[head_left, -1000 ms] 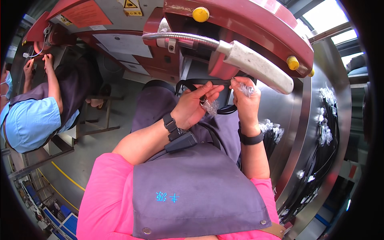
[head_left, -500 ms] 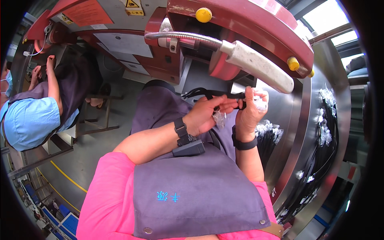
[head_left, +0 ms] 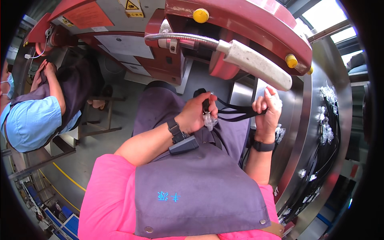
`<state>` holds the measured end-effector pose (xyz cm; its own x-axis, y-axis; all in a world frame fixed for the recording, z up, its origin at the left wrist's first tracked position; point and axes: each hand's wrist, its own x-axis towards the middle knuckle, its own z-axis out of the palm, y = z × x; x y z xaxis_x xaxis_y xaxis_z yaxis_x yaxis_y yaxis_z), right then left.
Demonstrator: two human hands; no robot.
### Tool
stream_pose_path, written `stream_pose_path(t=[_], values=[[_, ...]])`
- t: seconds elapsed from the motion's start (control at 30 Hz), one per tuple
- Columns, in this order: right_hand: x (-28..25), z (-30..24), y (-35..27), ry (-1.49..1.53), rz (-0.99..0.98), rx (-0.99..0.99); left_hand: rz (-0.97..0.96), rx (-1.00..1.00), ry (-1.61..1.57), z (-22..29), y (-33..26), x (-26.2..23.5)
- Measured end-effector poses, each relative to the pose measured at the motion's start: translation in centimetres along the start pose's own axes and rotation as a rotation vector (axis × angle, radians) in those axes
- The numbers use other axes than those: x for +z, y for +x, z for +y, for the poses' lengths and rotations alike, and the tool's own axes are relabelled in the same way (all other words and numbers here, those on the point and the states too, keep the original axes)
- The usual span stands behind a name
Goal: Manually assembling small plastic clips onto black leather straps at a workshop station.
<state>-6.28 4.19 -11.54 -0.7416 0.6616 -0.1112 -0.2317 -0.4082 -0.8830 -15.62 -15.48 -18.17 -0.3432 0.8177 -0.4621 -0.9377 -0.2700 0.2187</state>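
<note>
Left hand (head_left: 199, 113) pinched closed on black strap (head_left: 242, 108), clear plastic (head_left: 209, 121) hanging below; right hand (head_left: 269, 114) curled round strap, probably to tension both strands.

Black strap (head_left: 244, 109), pink sleeves (head_left: 108, 188) and a purple-grey apron (head_left: 200, 180)
Bright blue embroidery (head_left: 169, 197) marks the apron; the machine (head_left: 248, 24) is dark red with yellow knobs (head_left: 201, 15) and a speckled off-white handle-shaped fitting (head_left: 258, 64); a co-worker's shirt (head_left: 36, 120) is light blue; yellow lines (head_left: 69, 177) stripe the grey floor (head_left: 106, 148).
</note>
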Motion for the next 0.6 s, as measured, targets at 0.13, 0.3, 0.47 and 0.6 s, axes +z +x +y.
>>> stream_pose_path(t=[0.13, 0.3, 0.47, 0.6], values=[[0.1, 0.9, -1.1, -0.309, -0.046, 0.154, -0.062, 0.148, 0.092, 0.9, 0.3, -0.5], [1.6, 3.4, -2.1, -0.645, -0.254, 0.288, -0.097, 0.18, 0.225, 0.6, 0.6, -0.7], [3.3, 5.2, -2.7, -0.815, -0.397, 0.285, -0.098, 0.21, 0.299, 0.4, 0.5, -1.1], [3.1, 5.0, -2.3, -0.958, -0.403, 0.156, -0.026, 0.269, 0.361, 0.7, 0.1, -1.2]])
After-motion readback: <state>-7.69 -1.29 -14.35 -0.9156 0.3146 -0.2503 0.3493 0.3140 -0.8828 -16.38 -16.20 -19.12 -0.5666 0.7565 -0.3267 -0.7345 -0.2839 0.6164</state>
